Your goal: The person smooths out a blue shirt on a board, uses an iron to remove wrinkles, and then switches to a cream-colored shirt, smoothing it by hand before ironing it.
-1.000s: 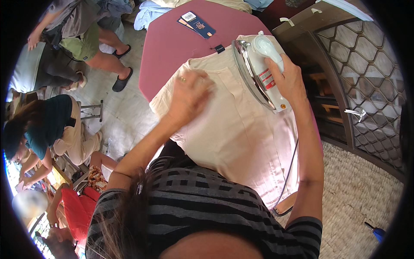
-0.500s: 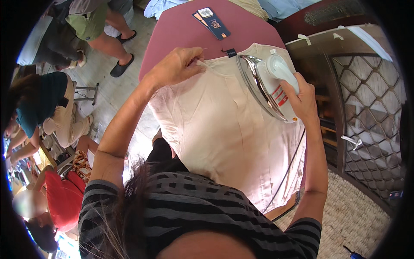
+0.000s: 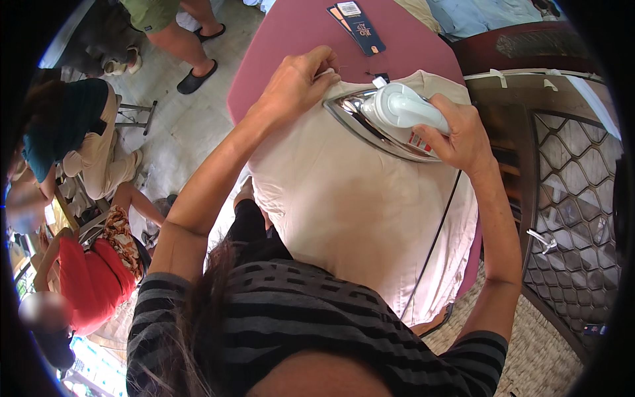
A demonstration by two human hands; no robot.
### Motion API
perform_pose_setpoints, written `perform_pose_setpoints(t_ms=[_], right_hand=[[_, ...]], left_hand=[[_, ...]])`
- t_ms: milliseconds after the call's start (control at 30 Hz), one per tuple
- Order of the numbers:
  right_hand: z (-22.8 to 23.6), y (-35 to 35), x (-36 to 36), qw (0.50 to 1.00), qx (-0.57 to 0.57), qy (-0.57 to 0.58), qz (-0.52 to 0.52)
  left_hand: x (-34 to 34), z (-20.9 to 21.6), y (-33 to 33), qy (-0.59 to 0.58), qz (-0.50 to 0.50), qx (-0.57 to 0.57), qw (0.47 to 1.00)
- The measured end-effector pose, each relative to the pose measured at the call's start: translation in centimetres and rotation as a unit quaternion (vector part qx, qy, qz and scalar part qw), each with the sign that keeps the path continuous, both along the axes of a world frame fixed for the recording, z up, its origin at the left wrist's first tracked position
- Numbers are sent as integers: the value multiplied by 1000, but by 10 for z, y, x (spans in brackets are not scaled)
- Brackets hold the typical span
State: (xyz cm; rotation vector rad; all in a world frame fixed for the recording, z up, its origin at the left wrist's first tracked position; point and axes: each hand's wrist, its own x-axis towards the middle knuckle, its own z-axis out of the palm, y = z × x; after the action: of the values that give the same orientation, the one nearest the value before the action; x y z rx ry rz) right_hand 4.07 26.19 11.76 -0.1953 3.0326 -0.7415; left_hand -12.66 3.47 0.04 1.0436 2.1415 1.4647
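A cream garment lies spread over a mauve ironing board. My right hand is wrapped round the handle of a white and chrome iron. The iron's soleplate rests on the upper part of the cloth, its tip pointing left toward my other hand. At the garment's top left edge, my left hand pinches the fabric between thumb and fingers. The iron's dark cord runs down over the cloth along its right side.
Dark blue hang tags lie at the board's far end. Light blue cloth is heaped beyond it. On the right stands a dark cabinet with a lattice door. Several people are at the left, one in a red top.
The iron has turned and slid left along the garment's upper edge, its tip now near my left hand. The black neck label is now largely hidden by it. My left hand keeps its pinch.
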Motion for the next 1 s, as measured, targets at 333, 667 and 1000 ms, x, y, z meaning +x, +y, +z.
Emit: perform_pose_setpoints(t_ms=[333,667,1000], right_hand=[[-3,-32,-16,998,27,47,-22],[-8,-101,-27,990,3,17,-140],[10,-154,24,942,-42,-82,-323]], left_hand=[[16,10,-64,106,27,-100,989],[14,-10,-122,97,104,-150,978],[14,-13,-128,181,2,-86,980]])
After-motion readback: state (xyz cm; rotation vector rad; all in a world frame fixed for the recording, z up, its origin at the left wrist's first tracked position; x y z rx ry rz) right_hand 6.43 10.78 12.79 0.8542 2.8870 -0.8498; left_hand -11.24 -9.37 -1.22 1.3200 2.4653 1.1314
